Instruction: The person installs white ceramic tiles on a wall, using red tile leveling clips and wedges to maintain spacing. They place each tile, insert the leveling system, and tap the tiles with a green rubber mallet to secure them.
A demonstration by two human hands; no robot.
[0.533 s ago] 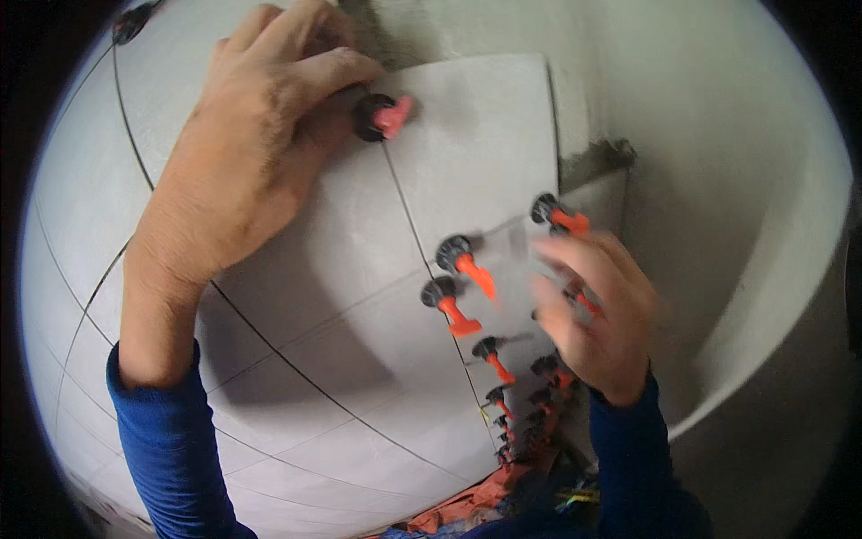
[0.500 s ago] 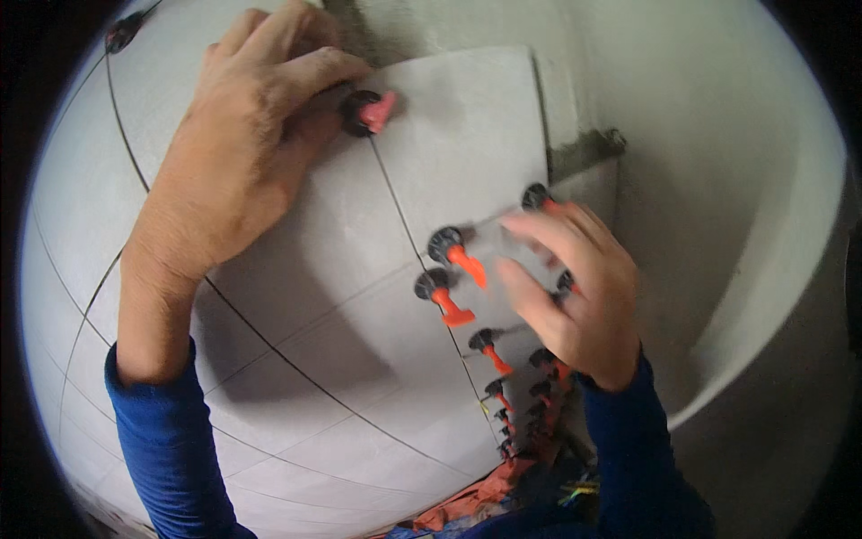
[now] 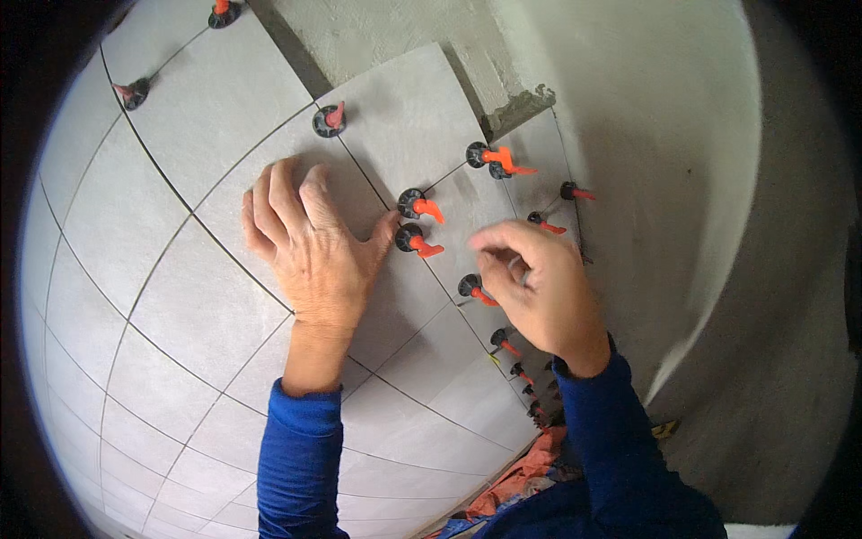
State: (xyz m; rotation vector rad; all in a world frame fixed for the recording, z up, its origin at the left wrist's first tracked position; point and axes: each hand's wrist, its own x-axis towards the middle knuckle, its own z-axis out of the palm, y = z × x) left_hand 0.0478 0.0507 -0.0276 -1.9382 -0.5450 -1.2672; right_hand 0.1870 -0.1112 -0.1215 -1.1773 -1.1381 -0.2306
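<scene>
My left hand [image 3: 314, 238] rests over the pale grey wall tiles [image 3: 206, 296], open with its fingers spread. Its thumb tip is close beside two tile levelling clips, an upper one [image 3: 411, 203] and a lower one [image 3: 409, 238], each a black disc with an orange T-handle. To the right, my right hand [image 3: 543, 292] is slightly blurred, its thumb and forefinger drawn together in a pinch. Anything between those fingertips is too small to make out. Just below them, another levelling clip [image 3: 470, 287] sits on a joint, partly behind the hand.
A red-handled clip [image 3: 329, 120] stands on the joint above my left hand. More clips [image 3: 479, 154] line the joints at right and run downward. Bare grey plaster [image 3: 628, 108] borders the tiles, with rough mortar [image 3: 521, 110] at their edge. Orange sheeting [image 3: 525, 472] lies at the bottom.
My left hand has left the upper red-handled clip and come down beside the middle pair. My right hand has moved off the right-hand clips, its fingers drawing together. The view has shifted.
</scene>
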